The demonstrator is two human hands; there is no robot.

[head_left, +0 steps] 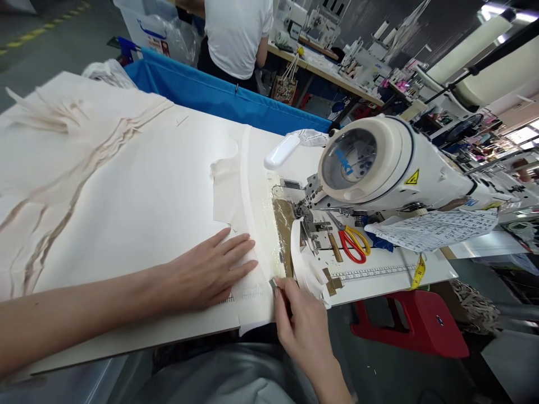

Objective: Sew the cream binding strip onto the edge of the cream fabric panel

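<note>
My left hand (210, 266) lies flat, fingers spread, on a pale fabric piece (229, 196) on the white table (143, 224). My right hand (301, 314) is closed at the table's front edge, beside the brown-taped patch (284, 227). A small metallic tip shows at its fingertips; the rest of that tool is hidden in the fist. A long white strip (249, 191) curves along the table between the fabric and the taped patch. The white sewing machine (379, 160) stands to the right, with more white fabric (304, 264) beside its foot.
Red and yellow scissors (354, 244) and a wooden-handled tool (335, 247) lie right of the needle area. Stacked pale fabric (84, 174) covers the left. A blue bin (202, 95) borders the far edge; a person in white (238, 36) sits beyond. A red stool (433, 328) stands lower right.
</note>
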